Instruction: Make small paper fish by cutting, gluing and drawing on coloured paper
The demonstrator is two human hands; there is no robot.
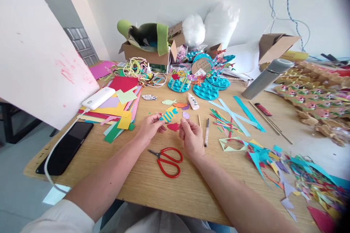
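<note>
My left hand (151, 127) holds a blue paper fish with yellow stripes (168, 115) between thumb and fingers. To its right, my right hand (191, 134) is closed in a pinch; whatever its fingertips hold is too small to name. A red paper fish (173, 127) lies between the hands. Beyond them are a pale green fish (168, 102), an orange fish (179, 105) and a small lilac shape (186, 115), beside a white glue bottle (193, 101). Red-handled scissors (169, 161) lie nearer me, below the hands.
Coloured paper (124, 118), a white power bank (98, 97) and a black phone (65, 149) are on the left. A pen (207, 133), paper strips (236, 116) and scraps (284, 174) lie right. A grey flask (266, 79) and blue discs (205, 90) stand farther back.
</note>
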